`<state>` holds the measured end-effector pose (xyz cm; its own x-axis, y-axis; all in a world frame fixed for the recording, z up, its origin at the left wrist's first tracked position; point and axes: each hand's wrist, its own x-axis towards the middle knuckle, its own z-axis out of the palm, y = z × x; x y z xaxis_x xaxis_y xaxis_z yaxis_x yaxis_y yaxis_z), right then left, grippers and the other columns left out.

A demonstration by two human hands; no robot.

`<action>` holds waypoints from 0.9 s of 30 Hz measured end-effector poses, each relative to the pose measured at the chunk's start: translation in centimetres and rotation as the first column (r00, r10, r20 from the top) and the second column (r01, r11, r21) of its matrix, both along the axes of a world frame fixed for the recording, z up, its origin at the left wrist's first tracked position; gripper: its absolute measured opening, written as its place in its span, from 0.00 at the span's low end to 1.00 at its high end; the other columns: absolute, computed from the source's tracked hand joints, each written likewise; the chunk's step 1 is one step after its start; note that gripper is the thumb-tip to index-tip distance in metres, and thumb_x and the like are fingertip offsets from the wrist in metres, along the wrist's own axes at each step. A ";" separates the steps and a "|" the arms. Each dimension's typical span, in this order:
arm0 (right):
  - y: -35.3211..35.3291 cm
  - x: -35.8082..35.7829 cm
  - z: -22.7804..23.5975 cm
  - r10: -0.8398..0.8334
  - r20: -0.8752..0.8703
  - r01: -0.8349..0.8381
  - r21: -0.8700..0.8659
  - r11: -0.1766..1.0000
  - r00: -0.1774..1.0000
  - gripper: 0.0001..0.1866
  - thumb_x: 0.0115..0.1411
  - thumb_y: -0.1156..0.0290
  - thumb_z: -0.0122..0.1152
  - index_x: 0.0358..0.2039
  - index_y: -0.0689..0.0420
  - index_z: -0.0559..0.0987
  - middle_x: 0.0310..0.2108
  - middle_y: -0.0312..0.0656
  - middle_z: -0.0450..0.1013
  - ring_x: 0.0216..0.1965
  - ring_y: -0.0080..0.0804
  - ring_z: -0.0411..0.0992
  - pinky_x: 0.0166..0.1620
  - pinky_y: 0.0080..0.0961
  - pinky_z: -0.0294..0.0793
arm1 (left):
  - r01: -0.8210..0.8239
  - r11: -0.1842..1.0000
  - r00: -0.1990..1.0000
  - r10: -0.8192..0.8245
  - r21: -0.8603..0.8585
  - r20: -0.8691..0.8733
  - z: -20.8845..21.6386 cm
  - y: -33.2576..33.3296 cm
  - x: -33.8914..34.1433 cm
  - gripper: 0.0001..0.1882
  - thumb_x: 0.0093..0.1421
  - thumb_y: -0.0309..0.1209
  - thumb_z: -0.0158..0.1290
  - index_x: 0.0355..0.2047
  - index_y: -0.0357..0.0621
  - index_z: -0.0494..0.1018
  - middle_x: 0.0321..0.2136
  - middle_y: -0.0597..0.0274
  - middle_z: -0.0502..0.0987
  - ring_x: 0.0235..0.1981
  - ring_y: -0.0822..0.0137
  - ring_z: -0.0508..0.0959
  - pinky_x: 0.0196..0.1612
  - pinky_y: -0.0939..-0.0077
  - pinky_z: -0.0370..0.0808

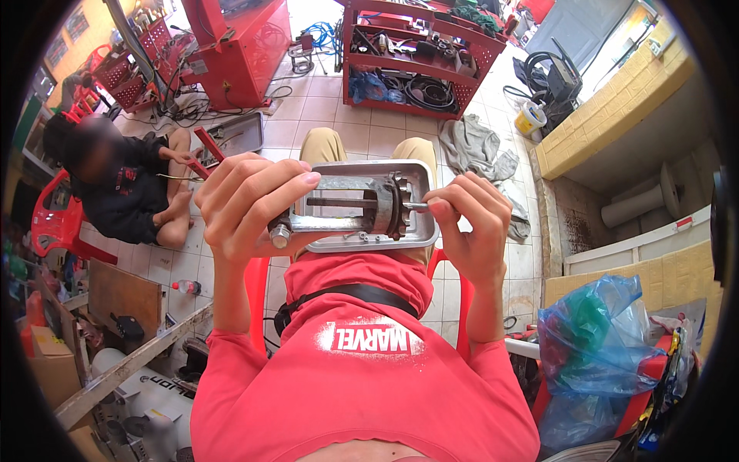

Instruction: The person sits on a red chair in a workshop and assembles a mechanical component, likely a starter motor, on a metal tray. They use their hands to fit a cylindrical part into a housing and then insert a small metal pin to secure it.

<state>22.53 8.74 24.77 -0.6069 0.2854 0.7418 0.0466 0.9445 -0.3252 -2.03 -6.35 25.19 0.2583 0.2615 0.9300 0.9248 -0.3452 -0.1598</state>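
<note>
My left hand (250, 199) is closed round the left end of a slotted grey metal assembly (379, 209). A dark toothed ring (399, 205) sits at the assembly's right end, and a bolt head (280, 233) sticks out near my left palm. With thumb and fingers, my right hand (473, 219) pinches a thin metal rod (417, 206) that meets the middle of the toothed ring. Whether the rod is fixed in it I cannot tell. Beneath the assembly, a silver metal tray (350, 247) rests on my lap with small metal pieces in it.
Ahead stands a red tool cart (416, 65) with hoses and tools. Another person (123, 181) sits on the floor at left, a hand by a red bar. Grey cloth (477, 150) lies right of my knees. A blue plastic bag (593, 339) is at lower right.
</note>
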 end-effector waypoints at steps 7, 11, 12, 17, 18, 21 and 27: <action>0.2 0.2 -0.1 -0.019 0.024 0.018 0.042 0.999 1.000 0.05 0.58 0.73 0.71 0.30 0.58 0.81 0.20 0.36 0.69 0.21 0.27 0.66 0.27 0.26 0.64 | -0.016 1.000 1.000 0.016 -0.016 -0.007 0.0 0.1 -0.2 0.24 0.50 0.43 0.73 0.43 0.43 0.82 0.34 0.61 0.84 0.29 0.64 0.82 0.33 0.69 0.78; -0.2 -0.1 0.1 -0.002 0.033 0.005 -0.117 0.993 0.999 0.05 0.59 0.73 0.70 0.31 0.59 0.81 0.22 0.37 0.71 0.21 0.27 0.67 0.27 0.26 0.65 | -0.034 0.999 0.999 0.034 0.011 -0.028 0.0 0.3 -0.3 0.24 0.50 0.44 0.73 0.43 0.43 0.82 0.34 0.61 0.84 0.29 0.65 0.82 0.33 0.70 0.78; -0.2 -0.1 0.1 -0.014 0.032 0.018 -0.127 0.992 0.999 0.06 0.60 0.72 0.70 0.32 0.59 0.81 0.22 0.37 0.72 0.21 0.27 0.68 0.27 0.26 0.66 | -0.041 0.999 0.999 0.041 0.007 -0.022 0.1 0.3 -0.2 0.24 0.50 0.43 0.73 0.43 0.43 0.82 0.34 0.61 0.84 0.29 0.65 0.82 0.32 0.70 0.77; 0.7 -0.1 -0.5 -0.012 -0.006 0.011 -0.047 0.999 1.000 0.07 0.56 0.70 0.74 0.30 0.54 0.81 0.23 0.32 0.74 0.19 0.27 0.66 0.25 0.26 0.65 | -0.029 1.000 0.999 0.029 -0.001 -0.018 0.0 0.5 -0.3 0.23 0.50 0.43 0.72 0.43 0.44 0.82 0.34 0.62 0.84 0.28 0.66 0.81 0.32 0.71 0.76; 0.5 -0.1 -0.2 -0.010 0.006 0.010 -0.082 0.997 1.000 0.07 0.56 0.70 0.73 0.30 0.54 0.81 0.23 0.32 0.74 0.19 0.26 0.67 0.25 0.27 0.65 | -0.032 0.999 0.999 0.032 0.000 -0.023 0.0 0.5 -0.3 0.23 0.50 0.43 0.72 0.43 0.44 0.82 0.34 0.62 0.84 0.28 0.66 0.81 0.32 0.71 0.76; 0.1 0.0 -0.1 -0.017 0.054 0.024 -0.128 0.991 0.998 0.06 0.59 0.72 0.71 0.32 0.58 0.81 0.24 0.36 0.74 0.21 0.27 0.69 0.26 0.26 0.67 | -0.044 0.999 0.999 0.044 -0.005 -0.032 0.0 0.5 -0.4 0.23 0.50 0.43 0.72 0.43 0.45 0.82 0.35 0.63 0.84 0.28 0.66 0.81 0.32 0.72 0.76; 0.4 0.2 -0.2 0.013 0.065 -0.005 -0.117 0.993 0.998 0.06 0.59 0.74 0.71 0.33 0.60 0.81 0.25 0.37 0.76 0.22 0.26 0.71 0.27 0.24 0.68 | -0.054 0.998 0.998 0.053 -0.015 -0.031 -0.1 0.4 -0.4 0.23 0.50 0.43 0.72 0.43 0.45 0.82 0.35 0.64 0.84 0.28 0.67 0.81 0.32 0.72 0.75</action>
<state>22.70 9.10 24.59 -0.6563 0.3616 0.6622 0.0633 0.9009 -0.4293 -2.41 -5.94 25.08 0.2718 0.2899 0.9177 0.9368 -0.2982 -0.1832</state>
